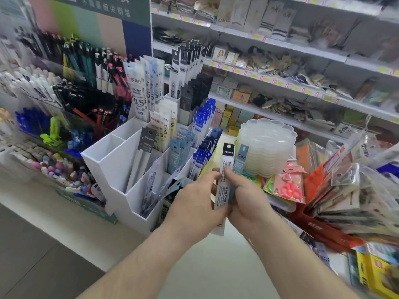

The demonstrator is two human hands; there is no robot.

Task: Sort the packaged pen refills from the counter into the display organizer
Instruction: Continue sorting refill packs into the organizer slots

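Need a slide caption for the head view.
Both hands hold packaged pen refills beside the white display organizer.

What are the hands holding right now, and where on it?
Both hands, left hand and right hand, grip a small bunch of refill packs around their lower half; the tops stick up free.

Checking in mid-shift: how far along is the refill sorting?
Well along: most compartments of the white organizer already hold refill packs. In hand: both hands, left and right, hold a few packs, a black-topped one in front. Left: those packs need slotting; two front-left compartments look empty. Any refills among the clutter at right can't be made out.
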